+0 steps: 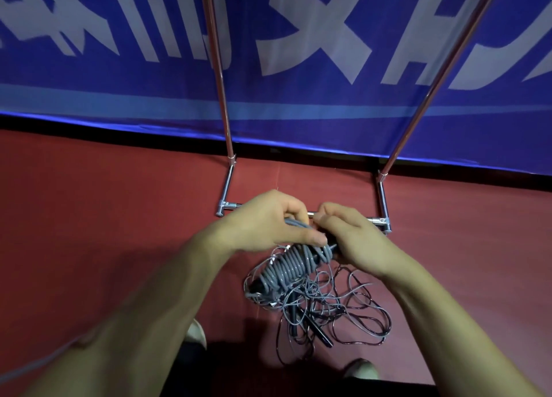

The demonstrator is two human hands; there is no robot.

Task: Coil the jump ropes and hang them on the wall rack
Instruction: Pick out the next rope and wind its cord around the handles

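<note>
Fingers of my left hand (265,220): curled, pinching grey cord (298,224); right hand (352,241): curled round bundle (289,269) end. Bundle's long axis: lower-left to upper-right.

Grey cord winds in tight rings round the black handles of the jump rope (294,265), the loose ropes (310,299) are grey and dark red, the floor (104,217) is brick red, the banner (245,68) is blue with white lettering and a pale blue stripe, and the rack (227,184) is chrome silver.
</note>
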